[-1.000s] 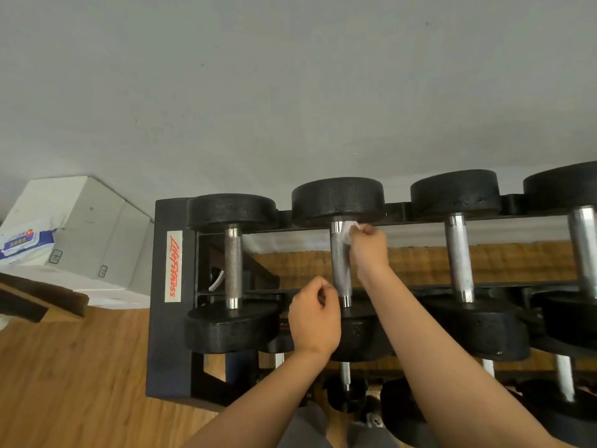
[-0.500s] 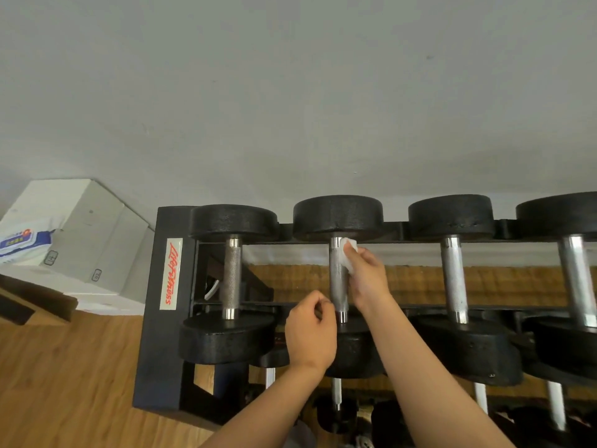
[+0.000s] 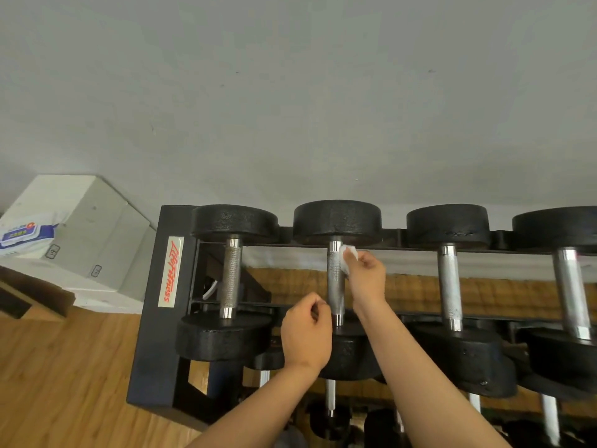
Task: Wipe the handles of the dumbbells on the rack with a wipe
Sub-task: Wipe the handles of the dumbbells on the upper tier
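Wipe pinched at the top of the second handle

My right hand [image 3: 365, 274] pinches the wipe [image 3: 349, 257] against the upper end of the second dumbbell's handle [image 3: 336, 292] on the rack [image 3: 151, 334]. My left hand [image 3: 307, 331] hovers curled by the lower end, nothing visible in it. Risk, I'd say: this small bunched wipe snags on the knurling, slips free, or cleans one side only.
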A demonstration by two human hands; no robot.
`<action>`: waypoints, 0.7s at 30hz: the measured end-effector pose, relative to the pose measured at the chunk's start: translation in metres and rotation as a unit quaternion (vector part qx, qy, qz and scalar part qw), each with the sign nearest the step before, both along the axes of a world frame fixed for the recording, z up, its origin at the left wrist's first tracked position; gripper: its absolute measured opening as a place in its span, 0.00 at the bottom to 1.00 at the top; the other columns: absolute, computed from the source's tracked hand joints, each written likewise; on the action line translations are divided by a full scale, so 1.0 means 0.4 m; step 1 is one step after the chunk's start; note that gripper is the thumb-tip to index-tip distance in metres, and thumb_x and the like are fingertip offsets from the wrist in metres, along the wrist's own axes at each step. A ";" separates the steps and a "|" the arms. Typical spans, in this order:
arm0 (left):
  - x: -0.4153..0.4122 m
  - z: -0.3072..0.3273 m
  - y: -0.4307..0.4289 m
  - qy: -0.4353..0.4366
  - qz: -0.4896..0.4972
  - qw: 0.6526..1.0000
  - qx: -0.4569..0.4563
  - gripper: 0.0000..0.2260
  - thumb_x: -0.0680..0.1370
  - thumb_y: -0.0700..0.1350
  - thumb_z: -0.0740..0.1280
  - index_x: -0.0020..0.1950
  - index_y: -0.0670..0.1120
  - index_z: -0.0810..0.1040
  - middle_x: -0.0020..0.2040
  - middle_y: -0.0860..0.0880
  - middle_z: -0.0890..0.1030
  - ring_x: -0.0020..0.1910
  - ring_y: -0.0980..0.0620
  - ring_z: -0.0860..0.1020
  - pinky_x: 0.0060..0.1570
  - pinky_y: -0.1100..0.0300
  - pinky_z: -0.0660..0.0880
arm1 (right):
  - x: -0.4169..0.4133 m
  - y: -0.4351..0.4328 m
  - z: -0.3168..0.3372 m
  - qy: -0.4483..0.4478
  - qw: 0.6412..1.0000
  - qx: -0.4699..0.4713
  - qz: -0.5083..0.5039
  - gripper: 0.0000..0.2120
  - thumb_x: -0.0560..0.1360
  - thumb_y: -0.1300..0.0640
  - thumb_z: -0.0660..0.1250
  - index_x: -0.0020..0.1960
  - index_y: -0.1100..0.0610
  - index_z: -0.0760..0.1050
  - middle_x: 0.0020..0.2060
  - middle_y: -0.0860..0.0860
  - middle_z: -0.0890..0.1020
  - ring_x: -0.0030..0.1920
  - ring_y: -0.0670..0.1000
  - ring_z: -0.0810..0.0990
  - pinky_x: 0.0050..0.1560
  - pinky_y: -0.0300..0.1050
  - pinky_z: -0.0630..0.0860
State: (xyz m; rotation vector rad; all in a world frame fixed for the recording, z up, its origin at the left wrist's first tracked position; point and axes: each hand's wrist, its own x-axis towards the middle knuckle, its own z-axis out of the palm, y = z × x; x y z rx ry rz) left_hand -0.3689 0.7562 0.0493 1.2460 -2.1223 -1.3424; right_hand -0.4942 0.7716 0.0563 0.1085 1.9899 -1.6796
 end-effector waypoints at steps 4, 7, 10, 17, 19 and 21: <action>0.005 -0.001 0.001 0.000 0.002 1.000 -0.002 0.12 0.79 0.40 0.63 0.35 0.46 0.74 0.33 0.49 0.78 0.35 0.52 0.76 0.36 0.58 0.72 | 0.008 -0.014 -0.002 0.020 0.999 0.026 0.017 0.11 0.81 0.54 0.61 0.43 0.58 0.73 0.35 0.51 0.76 0.37 0.49 0.75 0.38 0.42 0.72; 0.004 -0.001 0.000 0.004 -0.003 1.000 -0.003 0.12 0.79 0.40 0.62 0.35 0.46 0.74 0.33 0.49 0.78 0.35 0.52 0.76 0.36 0.60 0.71 | 0.043 0.010 -0.022 0.151 0.985 0.075 0.042 0.09 0.80 0.55 0.64 0.44 0.58 0.75 0.34 0.51 0.78 0.36 0.50 0.77 0.38 0.44 0.74; 0.000 0.002 -0.003 0.002 -0.003 1.000 -0.003 0.12 0.79 0.40 0.63 0.35 0.47 0.74 0.32 0.49 0.78 0.36 0.52 0.76 0.35 0.64 0.70 | -0.005 -0.017 -0.019 0.100 0.992 0.072 0.022 0.08 0.80 0.55 0.63 0.43 0.55 0.74 0.35 0.50 0.78 0.37 0.49 0.77 0.40 0.44 0.74; 0.003 0.004 -0.001 0.007 -0.011 1.000 0.002 0.13 0.79 0.39 0.62 0.35 0.48 0.74 0.33 0.49 0.77 0.36 0.53 0.76 0.35 0.67 0.71 | 0.046 0.013 -0.019 0.161 0.985 0.058 0.027 0.08 0.79 0.56 0.65 0.43 0.57 0.77 0.33 0.48 0.78 0.35 0.44 0.77 0.35 0.36 0.71; 0.001 0.004 -0.003 0.002 -0.012 1.000 -0.003 0.12 0.79 0.39 0.62 0.35 0.48 0.74 0.33 0.49 0.78 0.36 0.53 0.76 0.35 0.67 0.71 | 0.009 0.001 -0.017 0.150 0.984 0.088 0.046 0.10 0.80 0.55 0.64 0.40 0.58 0.75 0.32 0.49 0.77 0.33 0.45 0.76 0.34 0.37 0.69; 0.003 0.003 -0.003 0.001 -0.011 1.000 -0.006 0.12 0.79 0.40 0.62 0.35 0.47 0.74 0.33 0.49 0.78 0.36 0.53 0.76 0.35 0.67 0.71 | -0.028 -0.016 -0.008 0.120 0.986 0.094 0.067 0.14 0.80 0.54 0.63 0.38 0.57 0.73 0.31 0.50 0.75 0.33 0.46 0.74 0.34 0.39 0.68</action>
